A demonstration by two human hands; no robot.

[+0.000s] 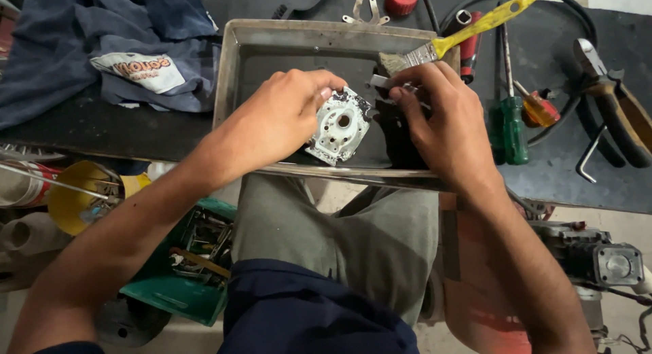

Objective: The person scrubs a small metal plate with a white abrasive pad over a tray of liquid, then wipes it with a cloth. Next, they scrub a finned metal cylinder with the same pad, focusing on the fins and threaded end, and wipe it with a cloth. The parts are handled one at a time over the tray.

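My left hand [285, 119] pinches the grey cast metal plate [337, 126] by its upper left edge, fingers closed on it, holding it tilted over the middle of the metal tray [231, 75] near the centre of the frame. My right hand [445, 126] is closed around the yellow-handled brush [462, 34], its handle sticking up toward the upper right, and my fingertips also seem to clamp a small metal piece [380, 82] beside the bristles; I cannot tell exactly what that piece is.

The plate looks grimy and dark along its top edge, so I judge my pinch could slip and let it drop into the tray. The brush bristles sit close to my left fingertips, and a hard stroke could flick dirt onto my knuckles or my grey trousers [339, 238] just below the tray's near rim. The tray itself overhangs the dark bench [577, 184], so leaning on it could tip it toward my lap.

To the right lie a green screwdriver [514, 126], an orange one [540, 108] and pliers [614, 106], near my right wrist. A blue cloth [102, 41] fills the upper left. Lower left, a green box of parts [183, 272] and a yellow cup [75, 198] sit below the bench.
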